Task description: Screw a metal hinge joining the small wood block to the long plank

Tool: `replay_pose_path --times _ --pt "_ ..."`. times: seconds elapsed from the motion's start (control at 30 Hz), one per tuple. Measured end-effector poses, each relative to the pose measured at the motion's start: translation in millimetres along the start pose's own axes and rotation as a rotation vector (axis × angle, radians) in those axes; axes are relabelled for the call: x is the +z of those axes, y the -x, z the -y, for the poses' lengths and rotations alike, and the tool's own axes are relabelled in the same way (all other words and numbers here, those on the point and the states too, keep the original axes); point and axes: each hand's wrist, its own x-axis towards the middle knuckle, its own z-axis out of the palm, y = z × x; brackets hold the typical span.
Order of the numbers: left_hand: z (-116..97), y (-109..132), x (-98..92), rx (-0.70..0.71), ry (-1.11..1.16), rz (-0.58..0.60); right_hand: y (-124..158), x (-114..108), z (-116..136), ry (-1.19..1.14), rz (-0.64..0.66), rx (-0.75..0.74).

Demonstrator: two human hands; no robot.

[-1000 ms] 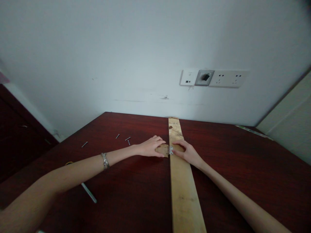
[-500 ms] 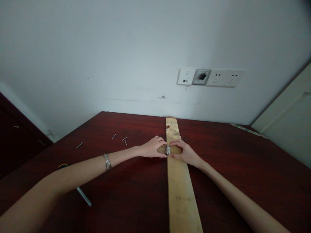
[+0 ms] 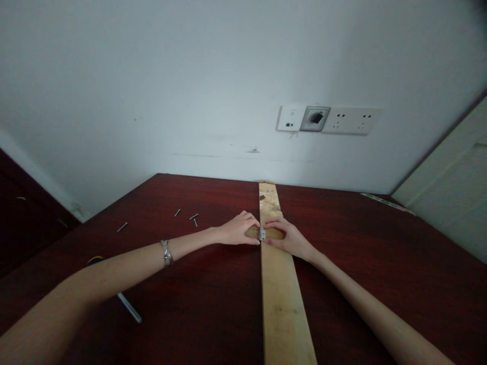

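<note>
A small silvery metal hinge (image 3: 262,233) lies at the left edge of a long pale wooden board (image 3: 283,289). My left hand (image 3: 236,229) comes in from the left, its thumb and fingers closed around the hinge's left side. Within that curl shows a tan patch with small dark marks; I cannot make out what it is. From the right, my right hand (image 3: 293,240) rests over the board with thumb and fingertips pinched at the hinge's other side. The fingertips partly cover the hinge.
Several screws (image 3: 194,216) lie loose on the dark red tabletop (image 3: 213,309), left of the board. A screwdriver (image 3: 129,307) is partly hidden under my left forearm. Behind the table stands a white wall with sockets (image 3: 352,120). A thin printed strip (image 3: 386,202) lies at the back right.
The view has shifted very slightly. Both hands stay at the hinge, and the board and screws keep their places.
</note>
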Motion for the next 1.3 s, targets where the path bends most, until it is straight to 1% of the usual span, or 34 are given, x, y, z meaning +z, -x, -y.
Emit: replay_pose_path --times 0.4,0.67,0.83,1.0,1.3 --pt "-5.0 1.2 -4.4 -0.031 0.012 0.019 0.0 0.4 0.5 -0.001 0.009 0.011" --pt "-4.3 -1.1 -1.0 -0.012 0.009 0.015 -0.2 0.3 1.3 -0.01 0.027 0.016" --pt "-4.3 -1.7 -1.5 -0.027 0.017 0.025 -0.4 0.4 2.9 -0.016 0.016 0.015" --pt "-4.6 -3.3 -0.7 -0.035 -0.007 0.034 -0.8 -0.3 2.9 -0.031 0.031 0.017" --pt "-5.3 -3.3 -0.1 -0.038 0.0 0.02 -0.3 -0.5 3.5 -0.042 0.042 0.021"
